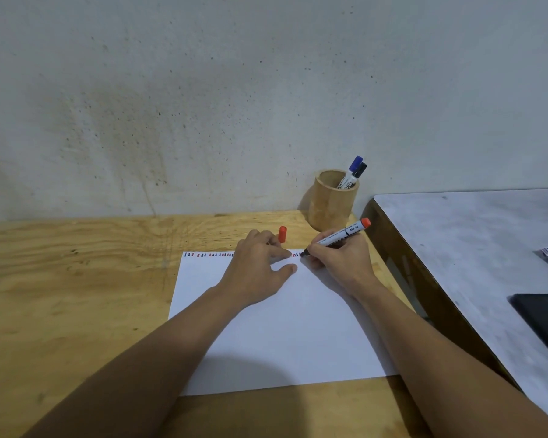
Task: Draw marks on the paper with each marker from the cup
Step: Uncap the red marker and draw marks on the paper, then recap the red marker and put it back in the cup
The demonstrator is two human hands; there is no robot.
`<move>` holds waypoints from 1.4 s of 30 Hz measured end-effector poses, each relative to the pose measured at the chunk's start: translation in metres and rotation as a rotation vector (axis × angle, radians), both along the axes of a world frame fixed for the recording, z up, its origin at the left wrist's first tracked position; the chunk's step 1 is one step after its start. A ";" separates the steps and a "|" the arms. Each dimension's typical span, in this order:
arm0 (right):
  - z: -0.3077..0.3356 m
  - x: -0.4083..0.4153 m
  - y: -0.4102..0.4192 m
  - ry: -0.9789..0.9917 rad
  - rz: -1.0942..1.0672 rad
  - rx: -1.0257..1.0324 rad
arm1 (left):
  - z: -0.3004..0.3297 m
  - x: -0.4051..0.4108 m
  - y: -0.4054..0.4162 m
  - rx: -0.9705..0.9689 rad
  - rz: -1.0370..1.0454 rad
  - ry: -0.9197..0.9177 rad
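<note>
The right hand [339,259] is wrapped tight around a red marker [336,237], and the marker's dark tip touches the top edge of the white paper [276,336], right beside a row of little red and blue marks [209,255]. The left hand [260,267] lies flat with loose fingers, pressing down on the paper and gripping nothing, and the red cap [282,234] stands just behind it on the wooden tabletop [76,279]. Near the wall, a wooden cup [332,202] has a blue marker [351,170] and a black marker [359,172] in it.
</note>
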State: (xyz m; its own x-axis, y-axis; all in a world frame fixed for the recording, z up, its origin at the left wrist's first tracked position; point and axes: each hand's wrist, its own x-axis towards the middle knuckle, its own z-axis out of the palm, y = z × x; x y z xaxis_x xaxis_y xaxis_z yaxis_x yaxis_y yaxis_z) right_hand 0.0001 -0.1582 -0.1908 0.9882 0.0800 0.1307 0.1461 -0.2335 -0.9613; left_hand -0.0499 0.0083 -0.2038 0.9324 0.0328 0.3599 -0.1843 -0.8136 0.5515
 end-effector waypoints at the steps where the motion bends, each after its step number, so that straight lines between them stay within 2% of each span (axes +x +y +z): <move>1: -0.001 0.001 0.000 -0.001 -0.008 0.015 | 0.000 0.000 0.000 -0.001 -0.001 0.008; 4: -0.001 0.002 -0.002 -0.008 -0.053 0.054 | 0.003 0.001 0.000 -0.029 0.008 0.042; 9: 0.005 0.000 -0.005 0.037 -0.063 0.210 | 0.020 0.015 -0.003 -0.296 0.206 0.068; 12: 0.007 0.000 -0.004 0.077 -0.046 0.287 | 0.027 0.030 -0.004 -0.289 0.187 0.141; 14: 0.008 0.000 -0.004 0.074 -0.036 0.261 | 0.030 0.037 -0.003 -0.352 0.177 0.170; 20: 0.025 0.005 -0.009 0.128 -0.026 0.390 | 0.053 0.034 0.003 -1.015 0.149 0.301; 23: 0.039 0.005 -0.006 0.103 0.004 0.398 | 0.060 0.029 0.010 -1.200 0.118 0.376; 32: 0.055 0.000 0.005 -0.016 0.098 0.252 | 0.072 0.018 0.009 -1.225 -0.044 0.426; 42: 0.073 0.004 0.007 0.017 0.212 0.316 | 0.093 0.014 -0.001 -1.112 -0.027 0.300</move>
State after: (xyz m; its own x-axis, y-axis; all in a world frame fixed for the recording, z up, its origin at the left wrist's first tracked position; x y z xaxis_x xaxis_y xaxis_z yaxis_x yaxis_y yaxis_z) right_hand 0.0046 -0.1509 -0.1182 0.9564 0.2407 0.1656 0.1429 0.1087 -0.9837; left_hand -0.0363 0.0076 -0.1104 0.9808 0.1720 -0.0917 0.0656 0.1520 0.9862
